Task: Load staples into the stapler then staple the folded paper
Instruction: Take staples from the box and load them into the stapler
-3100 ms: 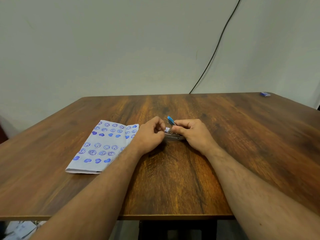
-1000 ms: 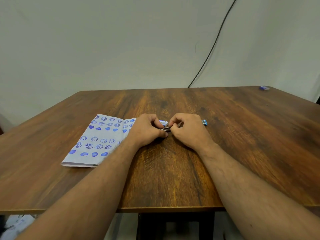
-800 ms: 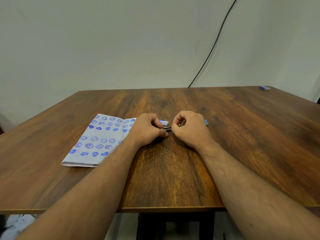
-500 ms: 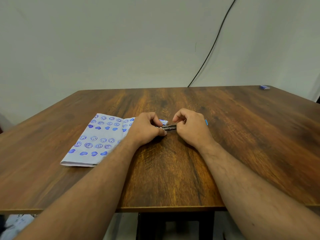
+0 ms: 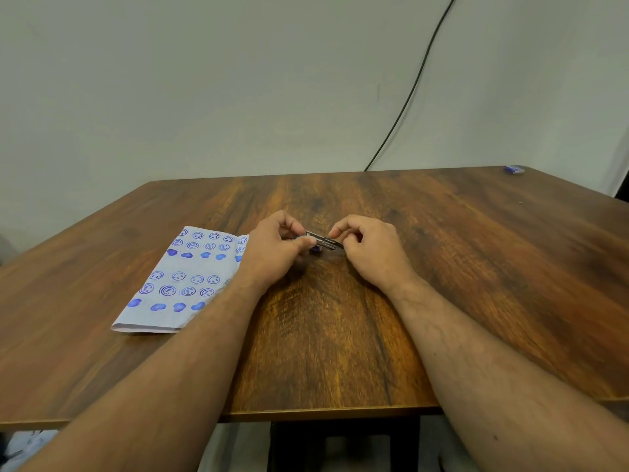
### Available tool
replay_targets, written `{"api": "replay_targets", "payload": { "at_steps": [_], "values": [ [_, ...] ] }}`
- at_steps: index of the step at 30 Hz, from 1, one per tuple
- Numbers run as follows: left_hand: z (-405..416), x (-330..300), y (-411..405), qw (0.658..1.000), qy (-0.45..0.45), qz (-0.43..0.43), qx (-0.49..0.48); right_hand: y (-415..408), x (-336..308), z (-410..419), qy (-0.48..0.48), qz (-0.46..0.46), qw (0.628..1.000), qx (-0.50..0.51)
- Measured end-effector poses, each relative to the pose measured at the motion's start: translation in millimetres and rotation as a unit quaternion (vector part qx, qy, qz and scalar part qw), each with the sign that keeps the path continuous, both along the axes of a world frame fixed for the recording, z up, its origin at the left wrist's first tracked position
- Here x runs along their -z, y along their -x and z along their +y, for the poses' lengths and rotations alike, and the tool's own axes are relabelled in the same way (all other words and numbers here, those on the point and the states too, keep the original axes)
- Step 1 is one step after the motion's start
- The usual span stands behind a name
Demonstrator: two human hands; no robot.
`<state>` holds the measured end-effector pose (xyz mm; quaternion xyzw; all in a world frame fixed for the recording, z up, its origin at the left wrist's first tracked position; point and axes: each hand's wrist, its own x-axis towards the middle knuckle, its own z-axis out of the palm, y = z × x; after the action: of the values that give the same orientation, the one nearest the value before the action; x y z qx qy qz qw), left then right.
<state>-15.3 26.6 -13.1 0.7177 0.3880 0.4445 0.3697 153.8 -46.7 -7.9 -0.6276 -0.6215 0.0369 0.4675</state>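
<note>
Both hands on the stapler (image 5: 324, 241) now: left hand (image 5: 276, 254) pinches its blue end, right hand (image 5: 371, 251) pinches the metal tip, just above the bench (image 5: 476, 253). Folded paper (image 5: 183, 281) lies flat, left of the left grip.

Both hands, left hand (image 5: 276, 253) and right hand (image 5: 371, 248), pinch the stapler (image 5: 323, 241) beside the folded paper (image 5: 183, 277).

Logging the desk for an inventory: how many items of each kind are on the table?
Stapler, held between left hand and right hand: 1
Folded paper: 1
Small blue item at far corner: 1
Total: 3
</note>
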Motion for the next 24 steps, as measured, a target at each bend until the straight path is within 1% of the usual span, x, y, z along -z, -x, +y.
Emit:
{"api": "replay_targets", "payload": {
  "at_steps": [4,13,18,24],
  "values": [
    [-1.4,-1.9,-0.5,1.0,0.011,-0.019,0.007,-0.1,3.0,2.3,-0.006,-0.021,0.999,-0.027],
    [3.4,1.1,-1.4,0.998,0.025,-0.049,0.039,-0.5,0.1,-1.5,0.029,-0.071,0.995,-0.069],
    [4.1,1.6,-0.9,0.998,0.033,-0.044,0.044,1.1,1.8,0.0,0.04,-0.066,0.995,-0.067],
    [5.0,2.3,-0.8,0.999,0.027,-0.026,0.02,0.7,0.7,1.2,0.052,-0.042,0.997,-0.029]
  ]
}}
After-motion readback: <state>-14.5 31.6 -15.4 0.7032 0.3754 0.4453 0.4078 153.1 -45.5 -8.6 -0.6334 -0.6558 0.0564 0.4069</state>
